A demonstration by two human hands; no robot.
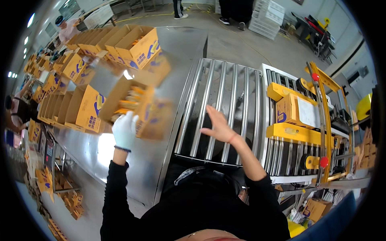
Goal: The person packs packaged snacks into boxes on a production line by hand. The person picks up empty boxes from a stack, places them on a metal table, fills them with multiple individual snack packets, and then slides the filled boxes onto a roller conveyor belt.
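Observation:
My left hand (124, 128), in a white glove, grips the near edge of an open cardboard carton (112, 98). The carton is blurred and stands on the shiny metal table. Orange-and-pale packets (131, 102) lie inside it; what they hold cannot be told. My bare right hand (219, 125) is over the roller conveyor (223, 87), its fingers spread and the thumb apart, holding nothing. A red band circles that wrist. My left fingertips are partly hidden behind the glove's back.
Rows of open cartons (81, 110) stand on the metal table (141, 168), more (137, 49) at its far side. Right of the rollers, a carton-sealing machine with yellow side guides (294, 134) holds a closed carton (288, 108). Co-workers (68, 28) stand left. White crates (267, 18) are stacked behind.

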